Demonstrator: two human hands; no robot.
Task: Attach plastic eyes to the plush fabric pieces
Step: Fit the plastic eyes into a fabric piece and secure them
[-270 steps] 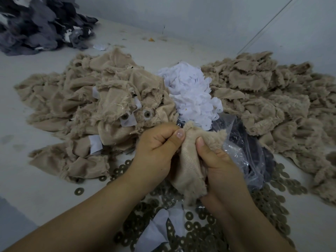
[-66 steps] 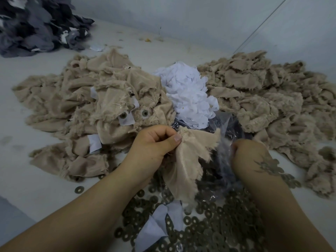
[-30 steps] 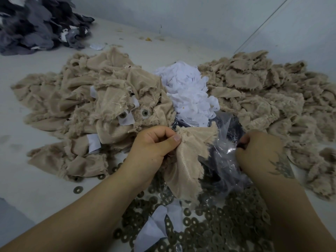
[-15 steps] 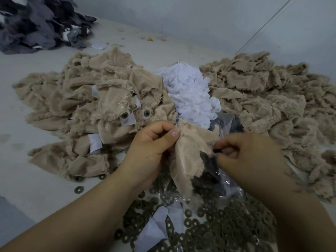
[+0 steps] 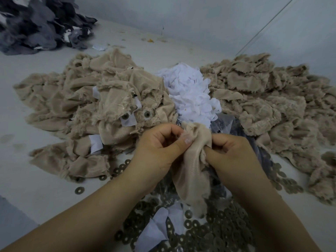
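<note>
Both hands are working one tan plush piece (image 5: 190, 171) above the scattered washers (image 5: 214, 231). The left hand (image 5: 160, 148) is pinching its top edge; the right hand (image 5: 234, 157) is gripping its right side, probably seating an eye, though none is showing. The piece is hanging lengthwise, tail toward the person. Next is likely pressing on a washer.

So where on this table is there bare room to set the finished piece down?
Bare table lies left of the washers, below the left tan fabric pile, and between that pile and the dark grey pile. Between the hands it is crowded: washers, white patches, plastic bag.
</note>
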